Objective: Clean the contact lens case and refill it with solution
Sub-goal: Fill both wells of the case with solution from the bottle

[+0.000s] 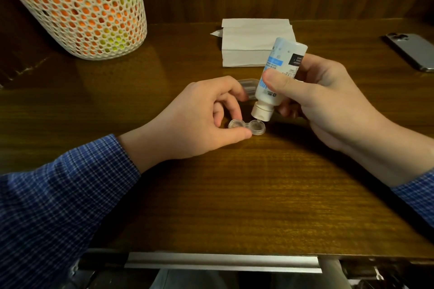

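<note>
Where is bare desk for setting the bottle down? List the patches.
Widest: the desk in front of the lens case, between the sleeves. Also between the mesh basket and napkins, and between napkins and phone. Crowded around both hands.

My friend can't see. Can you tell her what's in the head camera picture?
The right hand tips a small white bottle nozzle-down over the right cup of a clear lens case, which the left hand pinches on a wooden table. Folded paper, a mesh basket and a phone lie behind.

Glossy wooden table (234,195); clear plastic case (246,127); white paper napkins (246,40).
</note>
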A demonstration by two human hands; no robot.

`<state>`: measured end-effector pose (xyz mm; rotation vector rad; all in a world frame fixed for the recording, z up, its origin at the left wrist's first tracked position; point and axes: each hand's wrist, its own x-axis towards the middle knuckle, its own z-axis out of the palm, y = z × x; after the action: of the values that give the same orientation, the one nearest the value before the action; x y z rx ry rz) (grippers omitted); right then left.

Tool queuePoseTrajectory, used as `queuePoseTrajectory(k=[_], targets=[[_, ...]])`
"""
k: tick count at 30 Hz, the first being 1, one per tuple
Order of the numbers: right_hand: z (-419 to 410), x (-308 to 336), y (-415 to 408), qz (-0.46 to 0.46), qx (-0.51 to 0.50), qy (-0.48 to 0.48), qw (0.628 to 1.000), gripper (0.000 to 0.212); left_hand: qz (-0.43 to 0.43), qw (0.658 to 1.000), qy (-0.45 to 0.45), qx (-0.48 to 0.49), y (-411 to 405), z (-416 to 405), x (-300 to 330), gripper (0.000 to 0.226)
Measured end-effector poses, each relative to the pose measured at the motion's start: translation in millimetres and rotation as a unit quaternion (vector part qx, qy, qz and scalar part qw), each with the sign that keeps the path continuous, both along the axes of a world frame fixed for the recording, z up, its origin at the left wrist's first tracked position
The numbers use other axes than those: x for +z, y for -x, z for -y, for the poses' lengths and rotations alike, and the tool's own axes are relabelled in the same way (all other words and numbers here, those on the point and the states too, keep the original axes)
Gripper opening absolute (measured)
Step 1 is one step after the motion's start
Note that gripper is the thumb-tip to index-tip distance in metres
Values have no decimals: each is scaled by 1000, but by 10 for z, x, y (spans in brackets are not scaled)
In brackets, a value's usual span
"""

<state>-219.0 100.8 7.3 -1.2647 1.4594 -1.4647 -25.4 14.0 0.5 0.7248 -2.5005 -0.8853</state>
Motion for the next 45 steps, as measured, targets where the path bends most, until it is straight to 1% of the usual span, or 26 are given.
queuePoseTrajectory(k=[3, 9, 13, 16, 22, 29, 34, 40, 43, 45], targets=[[-3, 1, 2, 0, 0, -4, 1000, 31, 0, 1000, -2, 1, 0, 0, 1, 49], [-11, 8, 3, -3, 1, -6, 1000, 29, 1, 1000, -2, 1, -1, 7, 1, 49], [-22, 17, 11, -6, 4, -6, 1000, 23, -3, 1000, -3, 1, -2, 5, -4, 48], [-21, 17, 7, -2, 4, -7, 1000, 29, -6, 1000, -4, -1, -7, 11, -4, 48], [-12, 15, 5, 1, 4, -6, 1000, 29, -5, 1000, -5, -2, -4, 14, -15, 48], [-16, 12, -2, 1, 5, -1, 1000, 26, -3, 1000, -3, -2, -3, 12, -8, 49], [-24, 13, 3, -4, 11, 5, 1000, 20, -2, 1000, -1, -2, -3, 8, -6, 47], [-16, 4, 6, -1, 11, -1, 1000, 26, 2, 1000, 1, -1, -1, 6, 0, 48], [-17, 6, 11, 14, 13, -4, 1000, 32, 2, 1000, -1, 1, -3, 7, 0, 49], [-8, 7, 17, 28, 10, -3, 1000, 31, 0, 1000, -5, 2, -6, 10, -2, 50]])
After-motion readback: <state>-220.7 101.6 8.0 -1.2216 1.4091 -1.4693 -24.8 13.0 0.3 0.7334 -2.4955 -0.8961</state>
